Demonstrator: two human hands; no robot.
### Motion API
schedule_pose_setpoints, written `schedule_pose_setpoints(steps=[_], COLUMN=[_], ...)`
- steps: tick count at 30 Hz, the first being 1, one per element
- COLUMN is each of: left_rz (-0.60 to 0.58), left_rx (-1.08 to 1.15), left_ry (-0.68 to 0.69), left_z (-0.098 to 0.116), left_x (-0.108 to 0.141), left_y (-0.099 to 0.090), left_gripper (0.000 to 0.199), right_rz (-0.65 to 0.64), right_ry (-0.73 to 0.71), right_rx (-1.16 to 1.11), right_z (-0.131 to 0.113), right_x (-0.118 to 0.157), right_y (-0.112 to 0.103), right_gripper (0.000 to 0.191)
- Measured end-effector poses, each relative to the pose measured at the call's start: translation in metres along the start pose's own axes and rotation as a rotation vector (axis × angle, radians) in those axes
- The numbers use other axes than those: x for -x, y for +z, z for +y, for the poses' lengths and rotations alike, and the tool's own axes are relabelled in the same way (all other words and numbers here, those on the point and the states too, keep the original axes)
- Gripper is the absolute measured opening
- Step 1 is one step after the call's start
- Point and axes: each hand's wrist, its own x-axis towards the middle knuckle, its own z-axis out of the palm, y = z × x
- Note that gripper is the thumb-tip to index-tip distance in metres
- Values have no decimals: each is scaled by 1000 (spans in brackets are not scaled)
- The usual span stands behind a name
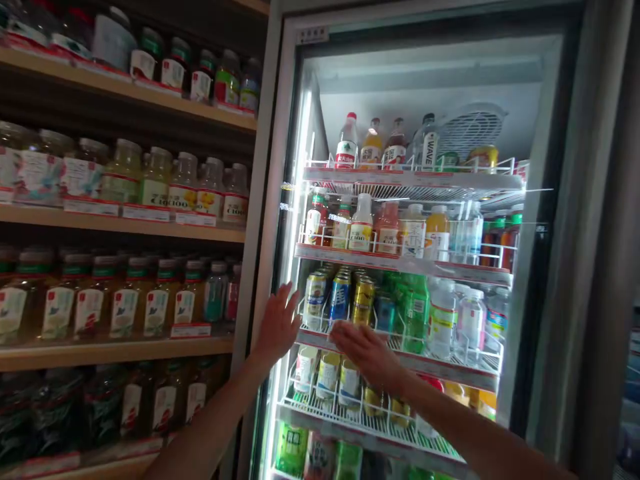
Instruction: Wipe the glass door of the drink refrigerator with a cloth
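Observation:
Both my hands are raised before a lit drinks fridge (400, 177) stocked with bottles and cans. My left hand (276, 325) is near the left edge of its glass front, fingers spread and holding nothing. Whether it touches the glass or frame I cannot tell. My right hand (367, 353) reaches across toward the left with its fingers stretched out flat and no object in it. Behind and above it stand a blue can (340, 297), gold cans (363, 300) and a pale can (315, 300). A green bottle (416, 313) is farther right on that shelf.
Wooden shelves (125, 217) with rows of bottled drinks run along the left, beside the fridge's grey frame (257, 200). Inside the fridge, white wire racks hold more bottles, including a red-capped bottle (347, 141) on top. Reflections show on the glass.

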Motion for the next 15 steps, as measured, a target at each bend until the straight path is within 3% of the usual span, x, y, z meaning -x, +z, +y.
schedule_pose_setpoints(steps=[2, 5, 6, 7, 11, 13, 15], left_rz=[20, 21, 15, 10, 16, 33, 48], left_rx=[0, 35, 48, 57, 60, 56, 69], left_ry=[-26, -60, -69, -76, -69, -54, -42], left_z=[-2, -1, 0, 1, 3, 2, -1], left_x=[-6, -15, -17, -17, -16, -15, -15], left_y=[-1, -1, -1, -1, -1, -1, 0], left_gripper=[46, 46, 46, 46, 45, 43, 43], right_rz=[12, 116, 140, 148, 10, -9, 65], right_ry=[9, 379, 442, 433, 20, 104, 374], right_rx=[7, 81, 95, 96, 24, 31, 73], right_z=[6, 31, 35, 36, 28, 36, 47], right_x=[-2, -19, -23, -25, -28, -39, -55], right_y=[-3, -14, -16, -17, -15, -19, -24], right_gripper=[62, 64, 64, 65, 65, 65, 65])
